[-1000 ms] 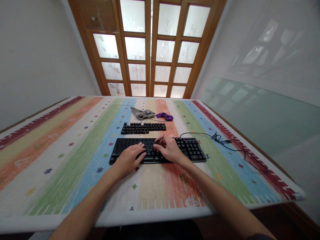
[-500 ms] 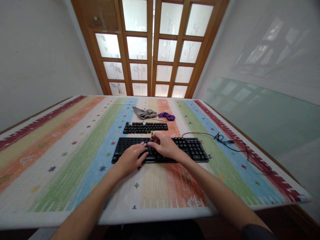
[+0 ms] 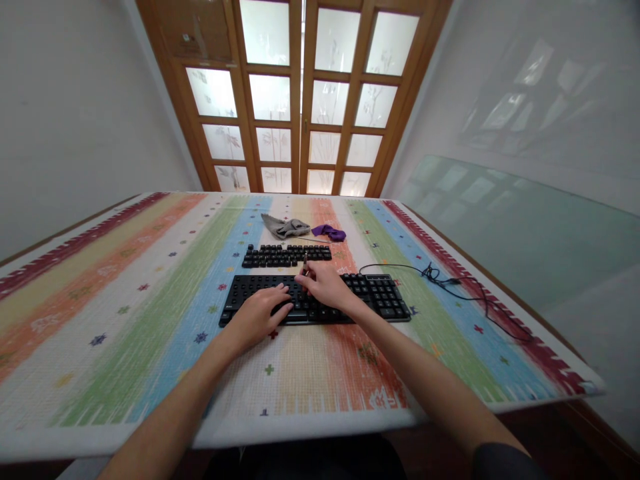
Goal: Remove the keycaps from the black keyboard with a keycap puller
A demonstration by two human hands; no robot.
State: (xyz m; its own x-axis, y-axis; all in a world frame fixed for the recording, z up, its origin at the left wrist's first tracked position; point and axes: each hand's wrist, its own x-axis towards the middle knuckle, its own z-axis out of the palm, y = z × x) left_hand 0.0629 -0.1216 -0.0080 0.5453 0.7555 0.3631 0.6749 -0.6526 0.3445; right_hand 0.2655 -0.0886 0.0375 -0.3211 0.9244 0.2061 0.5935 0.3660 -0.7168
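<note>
A black keyboard [image 3: 385, 297] lies in front of me. Its left part shows bare key posts without caps, while the right part still carries keycaps. My left hand [image 3: 263, 308] rests on the keyboard's left half, fingers stretched out. My right hand [image 3: 324, 283] pinches a slim, upright tool [image 3: 305, 260] over the middle of the keyboard. Fingers cover the tool's lower end, and its exact kind cannot be made out. Just behind the keyboard, loose black keycaps [image 3: 285, 256] stand in rows on the striped tablecloth [image 3: 165, 320].
A grey cloth [image 3: 285, 227] and a purple cloth [image 3: 329, 233] lie behind the keycaps, with a thin rod beside them. The keyboard's black cable [image 3: 440, 277] runs off to the right in loose loops. Beyond the table stand glazed wooden doors [image 3: 302, 133].
The view has shifted slightly. My right hand has moved a little to the right over the keyboard, and the tool's top stands slightly higher. My left hand stays on the keyboard.
</note>
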